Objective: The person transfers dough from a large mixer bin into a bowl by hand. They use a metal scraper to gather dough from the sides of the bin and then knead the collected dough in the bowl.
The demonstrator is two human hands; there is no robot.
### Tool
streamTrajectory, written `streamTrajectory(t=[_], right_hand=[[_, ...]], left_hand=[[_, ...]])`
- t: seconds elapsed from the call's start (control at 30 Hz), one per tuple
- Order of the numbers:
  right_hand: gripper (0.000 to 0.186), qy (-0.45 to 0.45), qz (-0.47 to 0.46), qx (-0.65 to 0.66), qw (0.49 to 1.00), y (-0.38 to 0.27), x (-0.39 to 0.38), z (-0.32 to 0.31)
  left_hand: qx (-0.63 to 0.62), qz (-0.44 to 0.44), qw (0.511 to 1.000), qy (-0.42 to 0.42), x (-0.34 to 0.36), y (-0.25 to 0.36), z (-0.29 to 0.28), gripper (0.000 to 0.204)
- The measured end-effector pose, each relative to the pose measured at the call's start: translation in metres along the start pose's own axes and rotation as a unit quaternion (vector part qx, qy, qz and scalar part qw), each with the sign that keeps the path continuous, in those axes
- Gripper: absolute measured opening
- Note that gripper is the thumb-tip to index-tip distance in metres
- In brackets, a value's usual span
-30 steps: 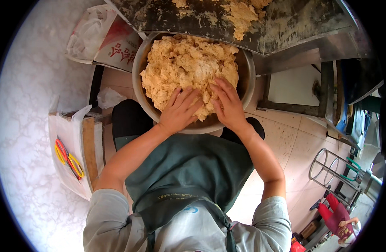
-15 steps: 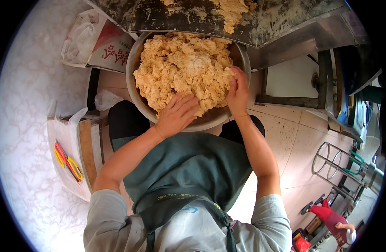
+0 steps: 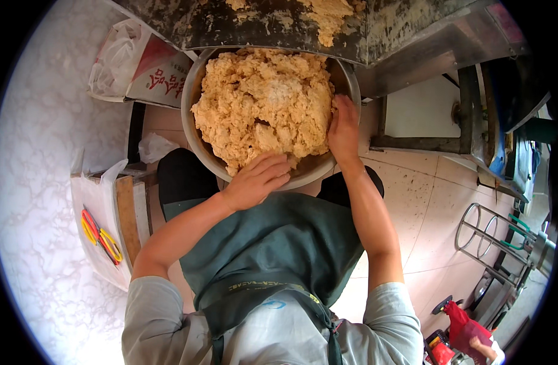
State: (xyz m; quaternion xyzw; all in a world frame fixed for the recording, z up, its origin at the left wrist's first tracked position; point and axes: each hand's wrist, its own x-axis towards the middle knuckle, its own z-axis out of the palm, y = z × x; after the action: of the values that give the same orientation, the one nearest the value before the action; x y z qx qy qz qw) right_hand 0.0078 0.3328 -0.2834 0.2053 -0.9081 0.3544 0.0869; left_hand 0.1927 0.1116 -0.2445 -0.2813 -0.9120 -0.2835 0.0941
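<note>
A large, lumpy mass of beige dough (image 3: 261, 103), pale with flour near its upper middle, fills a wide metal bowl (image 3: 196, 146) between my knees. My left hand (image 3: 258, 180) grips the dough's near edge, its fingers bent and pressed together. My right hand (image 3: 344, 131) is curled against the right side of the dough, just inside the rim, fingertips partly hidden.
A dough-smeared metal machine (image 3: 273, 27) overhangs the bowl. At the left stand a printed carton (image 3: 154, 76) and a marbled surface (image 3: 48, 91), with red-and-yellow scissors (image 3: 103, 236) nearby. At the right are a metal frame (image 3: 464, 146), round stool (image 3: 476, 234) and another person (image 3: 458, 319).
My right hand has moved rightward to the dough's side. My left hand has slid down to the near edge of the bowl. The other person has shifted lower in the view.
</note>
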Motion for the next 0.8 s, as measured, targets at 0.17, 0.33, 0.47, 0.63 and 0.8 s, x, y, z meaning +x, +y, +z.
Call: streamTrajectory(t=[0.17, 0.33, 0.47, 0.63, 0.8], right_hand=[[0.046, -0.005, -0.019, -0.019, 1.000, 0.004, 0.000, 0.003], [0.049, -0.032, 0.022, 0.040, 0.998, 0.007, 0.002, -0.001], [0.049, -0.027, 0.021, 0.084, 0.996, 0.006, 0.003, -0.004], [0.047, 0.062, 0.021, 0.147, 0.987, 0.016, 0.009, -0.006], [0.042, 0.057, 0.015, 0.156, 0.986, 0.022, 0.007, -0.013]], left_hand=[[-0.016, -0.020, 0.996, 0.082, 0.027, -0.006, -0.021, 0.051], [-0.021, -0.145, 0.984, 0.105, 0.084, -0.026, -0.038, 0.073], [0.041, -0.056, 0.994, -0.086, 0.118, -0.032, -0.068, 0.102], [0.161, -0.031, 0.971, -0.174, 0.132, -0.038, -0.048, 0.115], [0.193, -0.060, 0.964, -0.172, 0.148, -0.044, -0.039, 0.123]])
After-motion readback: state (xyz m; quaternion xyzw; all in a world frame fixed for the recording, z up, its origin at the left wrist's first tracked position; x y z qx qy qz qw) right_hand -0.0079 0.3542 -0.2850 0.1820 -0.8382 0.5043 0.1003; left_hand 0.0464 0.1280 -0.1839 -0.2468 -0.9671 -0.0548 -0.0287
